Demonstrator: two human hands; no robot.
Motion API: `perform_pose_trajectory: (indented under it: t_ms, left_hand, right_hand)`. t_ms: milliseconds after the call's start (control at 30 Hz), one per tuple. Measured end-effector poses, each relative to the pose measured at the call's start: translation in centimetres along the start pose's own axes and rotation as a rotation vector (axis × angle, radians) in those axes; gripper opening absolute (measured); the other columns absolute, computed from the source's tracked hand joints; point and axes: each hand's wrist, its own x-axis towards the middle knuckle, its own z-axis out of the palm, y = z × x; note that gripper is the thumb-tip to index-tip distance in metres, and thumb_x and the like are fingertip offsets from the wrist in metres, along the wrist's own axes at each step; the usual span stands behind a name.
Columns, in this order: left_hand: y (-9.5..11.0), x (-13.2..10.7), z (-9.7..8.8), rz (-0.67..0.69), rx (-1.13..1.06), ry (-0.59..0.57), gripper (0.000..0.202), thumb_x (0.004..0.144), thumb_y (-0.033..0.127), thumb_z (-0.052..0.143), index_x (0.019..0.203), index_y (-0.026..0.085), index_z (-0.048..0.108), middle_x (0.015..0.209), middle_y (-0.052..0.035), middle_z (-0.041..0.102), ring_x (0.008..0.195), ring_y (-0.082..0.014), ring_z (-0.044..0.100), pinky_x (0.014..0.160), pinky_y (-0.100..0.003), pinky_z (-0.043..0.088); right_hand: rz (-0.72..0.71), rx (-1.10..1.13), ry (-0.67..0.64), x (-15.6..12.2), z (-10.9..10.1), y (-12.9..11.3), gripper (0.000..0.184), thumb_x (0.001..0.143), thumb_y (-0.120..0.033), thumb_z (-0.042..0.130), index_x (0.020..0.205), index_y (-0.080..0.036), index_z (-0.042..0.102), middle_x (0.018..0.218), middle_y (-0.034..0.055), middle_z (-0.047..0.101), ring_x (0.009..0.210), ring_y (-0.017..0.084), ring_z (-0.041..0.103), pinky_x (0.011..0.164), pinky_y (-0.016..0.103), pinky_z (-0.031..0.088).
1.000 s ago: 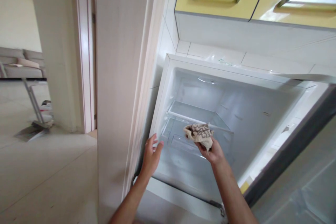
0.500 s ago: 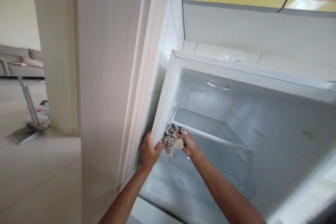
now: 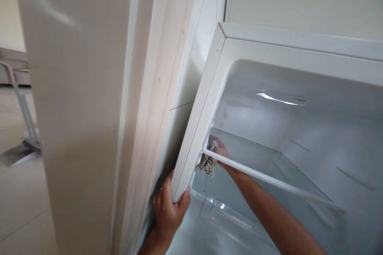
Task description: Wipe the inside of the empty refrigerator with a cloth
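Note:
My left hand (image 3: 171, 207) is closed around the left edge of the fridge (image 3: 199, 127), thumb on the inner side and fingers on the outside. A patterned cloth (image 3: 206, 164), cream with dark markings, is bunched in my right hand (image 3: 220, 152). That hand reaches under the glass shelf (image 3: 254, 143) and shows through it, with the cloth against the fridge's left inner wall. Part of the cloth hangs below the shelf's white front edge. The fingertips are partly hidden by the cloth.
Close on the left stands a pale door frame (image 3: 143, 107), next to the fridge. Beyond it, a long-handled dustpan (image 3: 22, 151) rests on the tiled floor (image 3: 24, 207). A clear plastic ledge (image 3: 227, 211) lies lower inside the fridge.
My right hand has moved deeper into the fridge with the cloth, under the glass shelf. The view has come closer to the fridge. My left hand keeps its hold on the edge.

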Motion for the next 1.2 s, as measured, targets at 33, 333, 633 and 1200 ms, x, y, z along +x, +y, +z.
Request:
perform_pose_trajectory:
  t_ms: [33, 333, 633, 1200]
  left_hand:
    - [-0.1, 0.0, 0.0, 0.038, 0.012, 0.007, 0.048, 0.083, 0.048, 0.073, 0.120, 0.019, 0.065, 0.103, -0.0155, 0.080, 0.087, -0.0296, 0.078, 0.075, -0.034, 0.063]
    - [0.0, -0.1, -0.3, 0.088, 0.081, 0.009, 0.046, 0.087, 0.051, 0.068, 0.119, 0.020, 0.063, 0.097, -0.0137, 0.079, 0.080, -0.0282, 0.077, 0.067, -0.033, 0.061]
    - [-1.2, -0.9, -0.3, 0.135, 0.126, 0.013, 0.045, 0.089, 0.045, 0.067, 0.124, 0.018, 0.058, 0.095, -0.0129, 0.078, 0.076, -0.0262, 0.077, 0.064, -0.030, 0.060]
    - [-0.6, 0.9, -0.6, 0.301, 0.292, 0.052, 0.039, 0.097, 0.047, 0.057, 0.117, 0.013, 0.060, 0.087, -0.0124, 0.078, 0.068, -0.0259, 0.077, 0.057, -0.030, 0.058]
  right_hand:
    - [-0.025, -0.051, 0.017, 0.6, -0.3, 0.2, 0.059, 0.048, -0.024, 0.079, 0.106, -0.020, 0.074, 0.101, 0.0051, 0.076, 0.097, 0.027, 0.067, 0.090, 0.040, 0.053]
    - [0.022, -0.047, 0.182, 4.6, -2.1, 2.9, 0.049, 0.047, -0.024, 0.071, 0.096, -0.021, 0.072, 0.088, 0.0019, 0.075, 0.081, 0.022, 0.066, 0.076, 0.033, 0.053]
    - [0.029, 0.032, 0.320, 8.7, -3.0, 5.5, 0.043, 0.050, -0.025, 0.065, 0.093, -0.019, 0.068, 0.075, -0.0007, 0.071, 0.069, 0.018, 0.062, 0.061, 0.027, 0.051]
    - [-0.006, 0.112, 0.993, 7.2, -11.3, 4.0, 0.024, 0.067, -0.016, 0.057, 0.088, -0.025, 0.050, 0.077, -0.0061, 0.059, 0.063, 0.011, 0.056, 0.051, 0.019, 0.044]
